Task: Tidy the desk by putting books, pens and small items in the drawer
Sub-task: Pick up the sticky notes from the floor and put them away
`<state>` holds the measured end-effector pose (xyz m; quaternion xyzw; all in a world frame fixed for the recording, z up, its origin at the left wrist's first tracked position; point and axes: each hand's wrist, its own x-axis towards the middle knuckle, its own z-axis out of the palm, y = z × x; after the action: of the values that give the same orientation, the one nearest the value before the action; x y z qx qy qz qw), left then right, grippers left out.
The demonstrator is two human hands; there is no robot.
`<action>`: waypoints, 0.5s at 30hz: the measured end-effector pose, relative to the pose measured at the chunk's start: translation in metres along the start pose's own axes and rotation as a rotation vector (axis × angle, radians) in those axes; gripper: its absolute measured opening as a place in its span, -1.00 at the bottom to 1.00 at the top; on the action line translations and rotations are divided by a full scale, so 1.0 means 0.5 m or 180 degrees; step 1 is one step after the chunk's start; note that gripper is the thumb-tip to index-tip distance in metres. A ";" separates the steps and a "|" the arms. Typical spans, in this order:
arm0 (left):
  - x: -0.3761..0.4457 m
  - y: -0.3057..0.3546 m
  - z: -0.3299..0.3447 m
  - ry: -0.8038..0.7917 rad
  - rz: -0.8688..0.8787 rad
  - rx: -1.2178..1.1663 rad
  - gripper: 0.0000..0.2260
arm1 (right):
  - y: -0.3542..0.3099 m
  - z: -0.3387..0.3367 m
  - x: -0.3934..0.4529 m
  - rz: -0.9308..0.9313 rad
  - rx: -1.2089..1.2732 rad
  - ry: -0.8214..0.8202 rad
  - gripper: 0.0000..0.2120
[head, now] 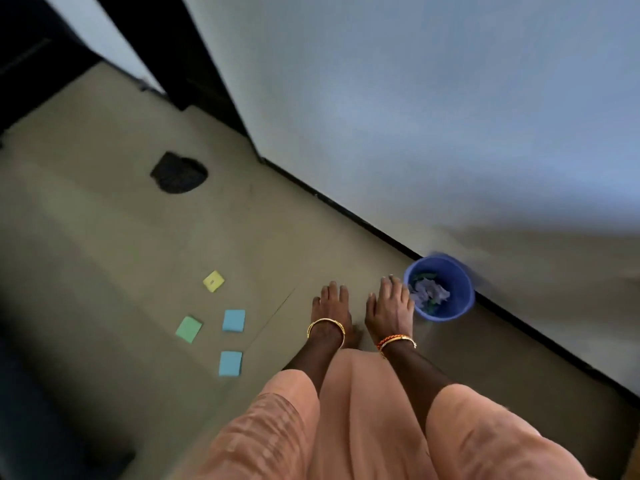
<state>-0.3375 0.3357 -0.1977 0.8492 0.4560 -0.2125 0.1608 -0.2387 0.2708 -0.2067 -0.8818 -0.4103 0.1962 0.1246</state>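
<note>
- Blue bin (446, 308) against the wall holds crumpled paper.
- Four square sticky notes (233, 320) (yellow, green, two blue) lie flat, apart.
- Left hand (330, 308) and right hand (389, 308) empty, fingers extended, together.

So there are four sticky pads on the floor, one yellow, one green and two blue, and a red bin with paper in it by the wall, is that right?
Not quite: the bin is blue, not red, as the head view shows. The rest holds: four pads lie on the floor, one yellow, one green and two blue, and the bin by the wall holds crumpled paper.
</note>
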 end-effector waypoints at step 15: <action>-0.213 -0.373 0.087 0.0205 -0.2314 -0.1579 -0.50 | -0.379 0.146 -0.067 -0.2401 -0.0547 -0.0523 -0.65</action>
<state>-0.5565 0.3394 -0.1957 0.5754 0.7671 -0.1128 0.2603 -0.4190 0.3694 -0.1916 -0.6578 -0.7290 0.1715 0.0803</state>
